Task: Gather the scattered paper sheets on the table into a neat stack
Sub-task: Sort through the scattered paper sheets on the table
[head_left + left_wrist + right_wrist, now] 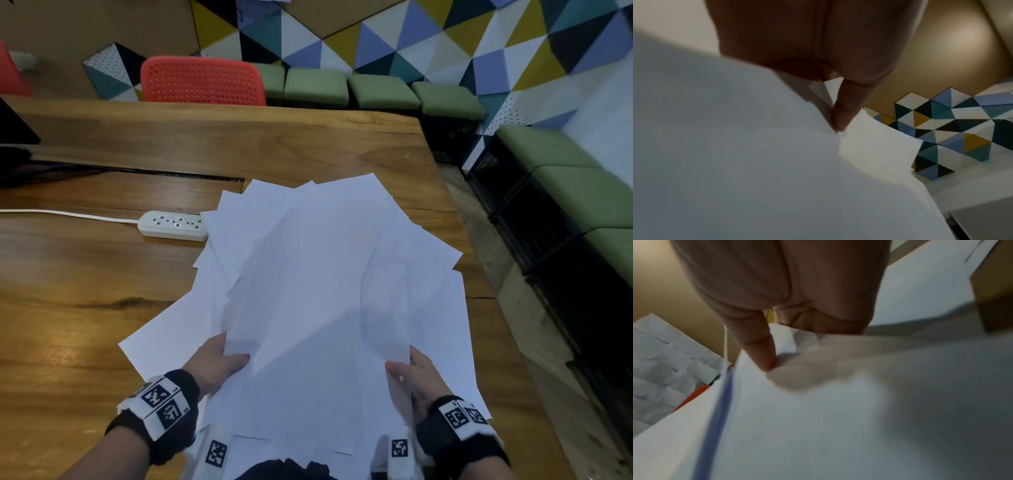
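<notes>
Paper sheets are all bunched up between your hands now, fanned out like a messy hand of cards with the long axis running straight away from you across the wooden table. Your left hand pinches the near left edge, thumb on top and fingers tucked under, and your right hand does the same on the near right edge. The wrist views back that up: each shows a thumb pressed down on the paper. So both hands sit about equally close to the pile, right at its near end, and the far corners splay out well beyond your reach.

That's the bit that matters, I think. The near edges are roughly together but the far ends point every which way, so squaring up probably means standing the bundle on one edge and tapping it on the table.

Stuff around: a white power strip sits just beside the far left corners of the fan, possibly touching them, with its cord running off left. The table's right edge is near the rightmost sheets, so watch for one sliding off. A red chair and green stools are beyond the table, out of the way.
</notes>
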`<state>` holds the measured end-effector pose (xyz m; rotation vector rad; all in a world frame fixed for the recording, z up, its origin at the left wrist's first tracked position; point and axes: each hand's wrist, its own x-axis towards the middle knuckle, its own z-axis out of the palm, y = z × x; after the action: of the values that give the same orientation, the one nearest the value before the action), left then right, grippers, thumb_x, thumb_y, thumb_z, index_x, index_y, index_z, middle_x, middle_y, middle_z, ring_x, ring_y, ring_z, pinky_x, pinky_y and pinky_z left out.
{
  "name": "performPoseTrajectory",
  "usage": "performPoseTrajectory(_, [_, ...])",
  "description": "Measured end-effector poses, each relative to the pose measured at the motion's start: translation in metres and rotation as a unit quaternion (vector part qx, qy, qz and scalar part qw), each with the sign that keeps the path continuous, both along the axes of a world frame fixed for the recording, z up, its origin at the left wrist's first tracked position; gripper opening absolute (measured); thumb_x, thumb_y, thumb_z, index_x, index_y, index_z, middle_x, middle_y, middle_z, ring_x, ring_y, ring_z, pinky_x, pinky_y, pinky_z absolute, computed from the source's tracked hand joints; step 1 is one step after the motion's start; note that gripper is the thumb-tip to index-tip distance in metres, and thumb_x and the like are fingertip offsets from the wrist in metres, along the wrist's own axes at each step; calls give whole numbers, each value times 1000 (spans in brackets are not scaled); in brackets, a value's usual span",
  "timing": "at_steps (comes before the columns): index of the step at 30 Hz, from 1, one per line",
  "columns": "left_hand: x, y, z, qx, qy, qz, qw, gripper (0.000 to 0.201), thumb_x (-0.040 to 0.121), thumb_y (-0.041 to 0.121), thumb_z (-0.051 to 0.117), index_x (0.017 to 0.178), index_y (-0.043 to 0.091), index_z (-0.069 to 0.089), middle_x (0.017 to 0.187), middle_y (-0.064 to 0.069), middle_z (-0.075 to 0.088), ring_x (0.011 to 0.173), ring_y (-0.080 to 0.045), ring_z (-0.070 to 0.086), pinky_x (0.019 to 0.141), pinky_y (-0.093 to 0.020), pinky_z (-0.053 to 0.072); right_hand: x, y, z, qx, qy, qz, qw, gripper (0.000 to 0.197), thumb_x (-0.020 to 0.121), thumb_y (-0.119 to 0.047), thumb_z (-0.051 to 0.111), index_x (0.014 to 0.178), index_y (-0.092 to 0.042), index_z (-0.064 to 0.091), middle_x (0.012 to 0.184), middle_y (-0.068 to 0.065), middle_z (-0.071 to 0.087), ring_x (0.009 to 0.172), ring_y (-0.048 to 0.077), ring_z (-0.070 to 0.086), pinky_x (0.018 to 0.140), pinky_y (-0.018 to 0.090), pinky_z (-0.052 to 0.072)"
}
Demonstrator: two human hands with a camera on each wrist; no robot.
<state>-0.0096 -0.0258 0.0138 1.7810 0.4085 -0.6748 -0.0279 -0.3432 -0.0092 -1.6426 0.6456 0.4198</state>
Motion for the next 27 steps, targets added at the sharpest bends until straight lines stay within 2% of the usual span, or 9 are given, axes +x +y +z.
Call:
performPoseTrajectory(3, [-1, -9, -3, -12, 9, 2, 1000, 28, 77, 7, 61, 105, 12, 64, 102, -13, 71, 96, -33, 66, 87, -43, 52, 4, 8, -5, -31, -16, 33, 999, 27, 77, -4, 64, 100, -16, 64, 101, 12, 72, 92, 32, 68, 88, 50, 53])
performPoseTrajectory(5, [1, -11, -7, -13, 4, 11, 1000, 32, 78, 7, 60, 109, 8, 62, 104, -15, 70, 97, -33, 65, 86, -42, 52, 7, 11, -3, -73, -29, 49, 996, 20, 77, -3, 62, 91, -17, 64, 95, 11, 72, 90, 31, 68, 85, 45, 55])
performPoseTrajectory(8, [4, -6, -16, -20, -6, 41, 999, 49, 62, 14, 59, 111, 7, 62, 106, -17, 69, 99, -36, 64, 95, -52, 48, 8, 4, 4, -133, -53, 32, 989, 18, 81, 2, 56, 91, -13, 59, 88, 9, 65, 86, 29, 61, 77, 34, 48])
performPoseTrajectory(12, [3, 7, -21, 6, 0, 82, 997, 41, 68, 8, 60, 109, 4, 62, 106, -21, 68, 99, -40, 63, 95, -55, 47, 2, -12, 6, -154, -51, 36, 986, 21, 83, 1, 54, 96, -14, 58, 96, 15, 64, 91, 31, 58, 79, 36, 46])
performPoseTrajectory(15, [1, 9, -25, 29, 11, 103, 994, 21, 82, -5, 53, 96, 6, 64, 103, -24, 67, 98, -42, 62, 95, -54, 47, -1, -22, 8, -186, -62, 31, 980, 22, 84, -1, 54, 99, -16, 58, 96, 11, 64, 93, 30, 58, 79, 33, 45])
performPoseTrajectory(18, [2, 8, -27, 41, 8, 102, 994, 21, 82, -8, 52, 84, 9, 63, 96, -22, 67, 95, -42, 62, 92, -52, 48, 1, -29, 15, -221, -80, 0, 972, 21, 84, -1, 52, 98, -15, 59, 93, 10, 64, 92, 31, 58, 79, 35, 46])
performPoseTrajectory(22, [3, 8, -27, 48, 0, 100, 994, 18, 82, -7, 52, 90, 5, 63, 93, -20, 67, 92, -40, 63, 88, -46, 50, 2, -30, 33, -309, -131, 1, 942, 19, 88, -5, 49, 103, -9, 59, 91, 9, 63, 87, 30, 58, 78, 35, 49])
performPoseTrajectory(24, [1, 8, -27, 49, -1, 99, 994, 19, 82, -5, 52, 95, 3, 63, 94, -21, 67, 91, -40, 63, 88, -47, 50, 1, -28, 43, -347, -151, 19, 926, 16, 91, -6, 47, 103, -8, 57, 89, 8, 59, 83, 28, 56, 76, 32, 47])
performPoseTrajectory(27, [-1, 8, -29, 55, -2, 94, 994, 22, 82, -2, 53, 102, 1, 62, 97, -22, 67, 92, -40, 62, 90, -51, 50, 1, -25, 54, -384, -183, -17, 905, 16, 90, -6, 49, 104, -4, 57, 87, 9, 58, 86, 32, 57, 77, 38, 49])
